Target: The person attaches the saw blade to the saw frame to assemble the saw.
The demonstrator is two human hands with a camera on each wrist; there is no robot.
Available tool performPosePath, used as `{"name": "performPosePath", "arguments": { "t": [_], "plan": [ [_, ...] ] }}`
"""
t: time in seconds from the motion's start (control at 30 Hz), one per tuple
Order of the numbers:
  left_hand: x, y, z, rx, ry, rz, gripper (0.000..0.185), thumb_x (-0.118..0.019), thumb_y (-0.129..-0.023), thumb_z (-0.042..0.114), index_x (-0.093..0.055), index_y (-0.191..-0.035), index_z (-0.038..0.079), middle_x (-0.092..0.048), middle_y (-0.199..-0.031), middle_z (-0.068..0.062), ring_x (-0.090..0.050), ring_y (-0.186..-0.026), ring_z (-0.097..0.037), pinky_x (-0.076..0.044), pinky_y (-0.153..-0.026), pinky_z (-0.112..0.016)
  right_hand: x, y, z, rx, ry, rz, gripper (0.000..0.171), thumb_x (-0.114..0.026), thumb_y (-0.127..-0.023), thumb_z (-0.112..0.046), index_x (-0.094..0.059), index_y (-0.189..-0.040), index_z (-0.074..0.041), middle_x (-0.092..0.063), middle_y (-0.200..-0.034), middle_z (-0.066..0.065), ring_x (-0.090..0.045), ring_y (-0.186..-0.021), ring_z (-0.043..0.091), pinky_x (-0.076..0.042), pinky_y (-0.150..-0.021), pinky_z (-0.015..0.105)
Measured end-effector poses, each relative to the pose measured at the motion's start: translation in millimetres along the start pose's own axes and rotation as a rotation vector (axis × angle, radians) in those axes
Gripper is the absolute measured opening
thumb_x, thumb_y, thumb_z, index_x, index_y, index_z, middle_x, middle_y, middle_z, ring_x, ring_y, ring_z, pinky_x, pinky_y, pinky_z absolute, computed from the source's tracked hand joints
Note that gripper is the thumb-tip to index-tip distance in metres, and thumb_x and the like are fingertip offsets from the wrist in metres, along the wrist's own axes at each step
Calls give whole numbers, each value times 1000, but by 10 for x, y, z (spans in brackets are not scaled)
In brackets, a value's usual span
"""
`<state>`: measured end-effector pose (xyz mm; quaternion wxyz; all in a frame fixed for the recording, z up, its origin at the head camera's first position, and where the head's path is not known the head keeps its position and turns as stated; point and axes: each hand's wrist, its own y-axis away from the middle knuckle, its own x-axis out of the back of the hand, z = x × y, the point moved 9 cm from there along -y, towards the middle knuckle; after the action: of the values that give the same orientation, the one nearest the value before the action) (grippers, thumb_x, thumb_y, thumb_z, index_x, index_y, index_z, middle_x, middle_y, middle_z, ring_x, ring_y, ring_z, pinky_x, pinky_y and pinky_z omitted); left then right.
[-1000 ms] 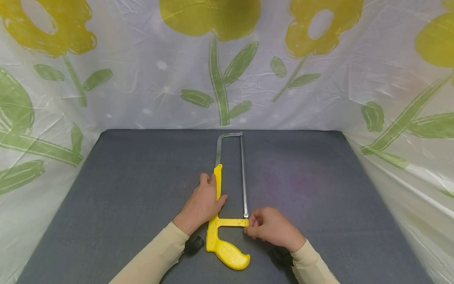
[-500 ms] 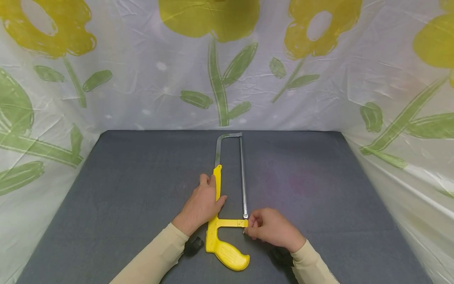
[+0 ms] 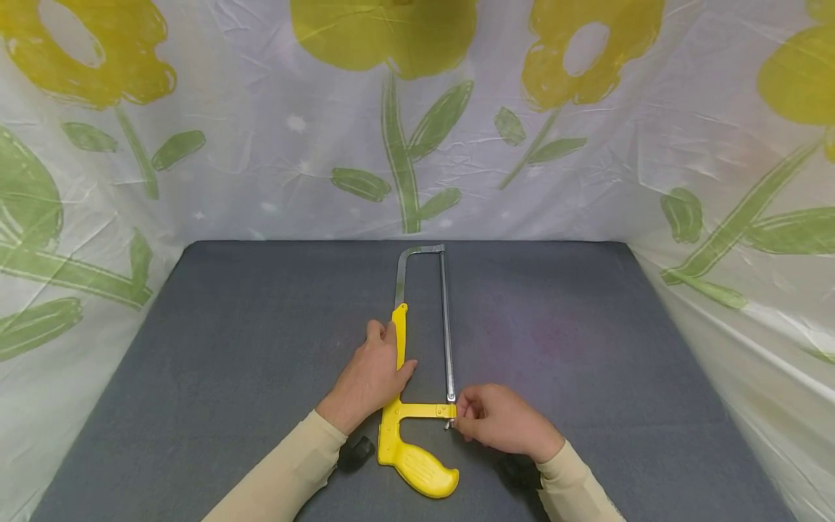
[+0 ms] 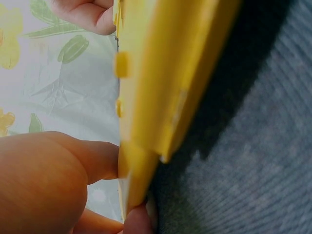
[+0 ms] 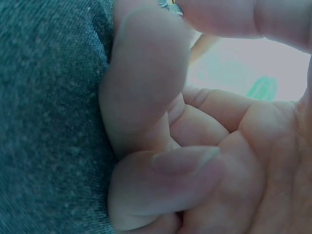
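Observation:
A hacksaw with a yellow frame (image 3: pixel 424 410) lies flat on the dark cloth, its silver blade (image 3: pixel 447 326) on the right side and its yellow handle (image 3: pixel 427 471) toward me. My left hand (image 3: pixel 369 368) grips the yellow upper bar of the frame, thumb over it. In the left wrist view, thumb and fingertips pinch the yellow bar (image 4: pixel 139 165). My right hand (image 3: pixel 505 417) is at the right end of the yellow crosspiece, fingers curled about a small metal wing nut (image 3: pixel 448 425). The right wrist view shows only a bit of threaded metal (image 5: pixel 171 7) between the fingers.
A dark grey cloth (image 3: pixel 274 304) covers the table. White curtains (image 3: pixel 261 145) printed with yellow flowers hang behind it and at both sides. Black wrist straps (image 3: pixel 356 452) show under the forearms.
My right fingers have shifted slightly at the crosspiece end, and the metal tip of the wing nut shows more. My left hand and the hacksaw stay in place.

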<state>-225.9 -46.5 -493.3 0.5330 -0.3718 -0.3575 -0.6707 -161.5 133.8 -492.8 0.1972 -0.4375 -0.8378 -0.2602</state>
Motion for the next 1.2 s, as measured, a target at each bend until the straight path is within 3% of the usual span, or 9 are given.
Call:
{"name": "performPosePath", "arguments": {
  "t": [0.5, 0.97, 1.2],
  "plan": [
    [-6, 4, 4, 8, 1, 3, 88, -80, -100, 36, -38, -163, -7, -47, -137, -22, -52, -57, -12, -45, -51, -20, -5, 7, 15, -4, -13, -10, 7, -68, -93, -9, -69, -87, -11, -68, -68, -2, -52, -54, 6, -43, -50, 25],
    [45, -6, 32, -28, 11, 30, 83, -79, -100, 32, -40, -160, -10, -48, -133, -24, -51, -53, -13, -45, -49, -21, 9, -25, 5, 9, 12, -8, 9, -67, -91, -6, -68, -86, -13, -65, -67, -6, -48, -54, 4, -39, -50, 23],
    [5, 0, 9, -26, 7, 8, 86, -78, -101, 35, -37, -163, -9, -47, -135, -24, -50, -51, -13, -44, -48, -22, -13, -11, 23, 8, 15, -2, 8, -68, -89, -3, -69, -87, -11, -65, -67, -6, -48, -54, 5, -39, -51, 23]
  ]
}}
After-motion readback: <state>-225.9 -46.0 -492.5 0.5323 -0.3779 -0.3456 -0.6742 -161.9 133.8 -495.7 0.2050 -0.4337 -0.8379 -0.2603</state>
